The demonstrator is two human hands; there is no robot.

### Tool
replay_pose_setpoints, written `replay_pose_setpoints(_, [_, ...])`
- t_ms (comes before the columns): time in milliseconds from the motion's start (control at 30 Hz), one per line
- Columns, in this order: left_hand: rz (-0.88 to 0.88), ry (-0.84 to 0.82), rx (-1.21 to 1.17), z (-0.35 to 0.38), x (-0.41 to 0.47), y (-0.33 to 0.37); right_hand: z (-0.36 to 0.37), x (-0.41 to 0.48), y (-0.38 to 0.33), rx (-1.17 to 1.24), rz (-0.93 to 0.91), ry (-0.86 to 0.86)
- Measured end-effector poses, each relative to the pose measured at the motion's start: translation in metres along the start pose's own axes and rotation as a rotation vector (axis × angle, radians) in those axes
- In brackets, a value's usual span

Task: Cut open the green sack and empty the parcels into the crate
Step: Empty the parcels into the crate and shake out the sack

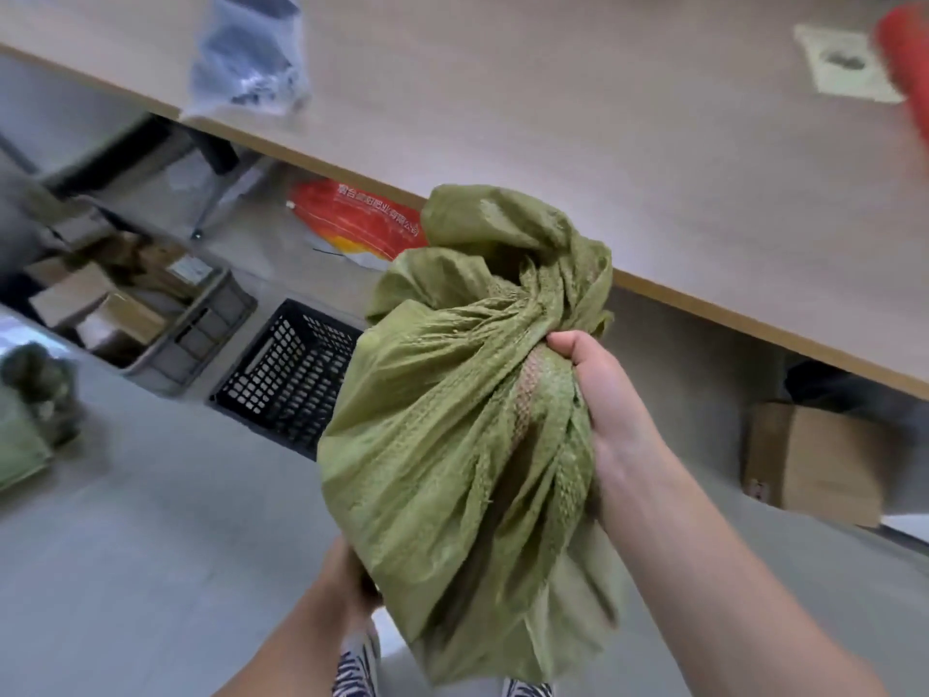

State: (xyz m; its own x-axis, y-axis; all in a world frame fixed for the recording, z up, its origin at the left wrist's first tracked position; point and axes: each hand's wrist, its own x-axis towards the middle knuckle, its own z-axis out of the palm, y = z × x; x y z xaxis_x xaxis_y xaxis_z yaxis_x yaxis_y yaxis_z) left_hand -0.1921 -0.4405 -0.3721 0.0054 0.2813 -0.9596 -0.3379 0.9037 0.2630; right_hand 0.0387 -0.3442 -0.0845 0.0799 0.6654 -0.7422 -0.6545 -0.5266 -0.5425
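A green woven sack [452, 435] hangs in the air in front of me, bunched and crumpled. My right hand [598, 389] is clenched around its gathered neck near the top. My left hand [347, 576] grips the sack's lower left side, its fingers hidden behind the fabric. A black perforated crate [286, 374] stands on the floor to the left of the sack, under the table edge. I see nothing inside the part of it that shows. No parcels from the sack are visible.
A wooden table [603, 168] runs diagonally across the top, with a clear plastic bag [246, 52] and a red object [905, 62] on it. A grey bin of cardboard boxes [151, 314] sits left of the crate. A cardboard box [814, 460] lies under the table at right. Another green sack [25, 425] is at far left.
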Motion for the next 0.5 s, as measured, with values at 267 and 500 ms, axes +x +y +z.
replay_pose_setpoints(267, [0.298, 0.066, 0.133, -0.021, -0.071, 0.063, 0.073, -0.022, -0.02, -0.321, -0.201, 0.085])
replay_pose_setpoints(500, [0.528, 0.232, 0.143, -0.075, -0.146, 0.112, 0.133, 0.01, 0.02, -0.598, -0.258, 0.065])
